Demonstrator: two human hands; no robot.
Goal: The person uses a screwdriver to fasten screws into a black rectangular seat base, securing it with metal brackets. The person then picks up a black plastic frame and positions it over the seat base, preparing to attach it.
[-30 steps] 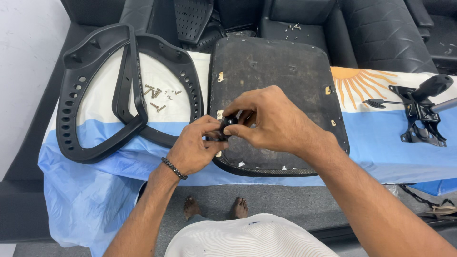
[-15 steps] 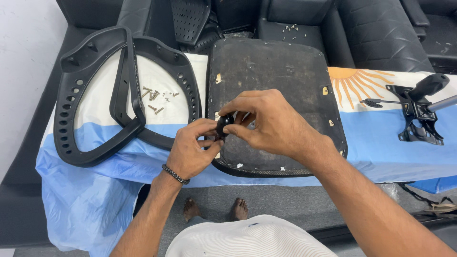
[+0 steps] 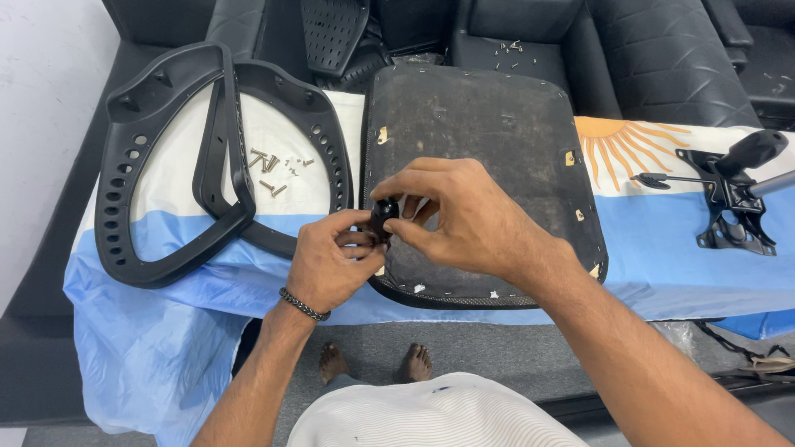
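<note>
Both hands meet over the near edge of the upturned seat base (image 3: pixel 484 178): the left hand (image 3: pixel 327 265), a dark beaded bracelet (image 3: pixel 303 305) on its wrist, curls its fingers in and pinches a small black part (image 3: pixel 383 217) from the left, while the right hand (image 3: pixel 464 219) arches over it, thumb and fingertips closed on the same piece from the right. The part sits between the two hands, just above the seat's front rim. The table is draped in a cloth (image 3: pixel 662 265) of pale blue and white bands with a yellow sun; dark padded seats stand behind. To the left lies a perforated black plastic backrest frame (image 3: pixel 132 165) ringing loose screws (image 3: pixel 269 165); a black metal tilt mechanism (image 3: pixel 733 207) rests at right
</note>
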